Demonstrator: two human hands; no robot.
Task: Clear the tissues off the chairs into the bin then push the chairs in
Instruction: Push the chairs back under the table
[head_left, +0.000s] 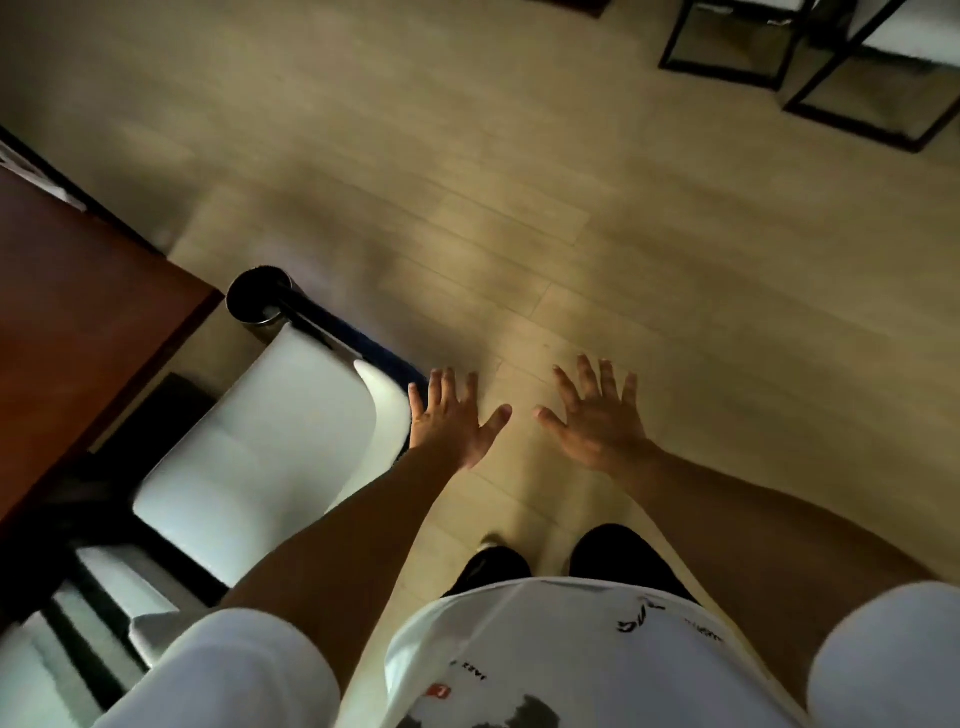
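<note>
Both hands are spread flat and empty, left hand (453, 420) just beside the white padded chair (260, 447), right hand (597, 415) over pale wood floor (519, 208). Small round black bin (258, 299) sits beyond the chair, by the reddish-brown table (78, 322). No tissues visible.

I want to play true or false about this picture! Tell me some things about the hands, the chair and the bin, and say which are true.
1. Both hands are open with fingers spread. True: the left hand and the right hand hold nothing.
2. The right hand is holding a tissue. False: it is empty.
3. The white chair sits beside the brown table. True.
4. The bin is lying on its side. False: it stands upright, its round opening facing up.
5. The left hand is closer to the white chair than the right hand. True.
6. The floor is covered in red carpet. False: it is pale wooden boards.
</note>
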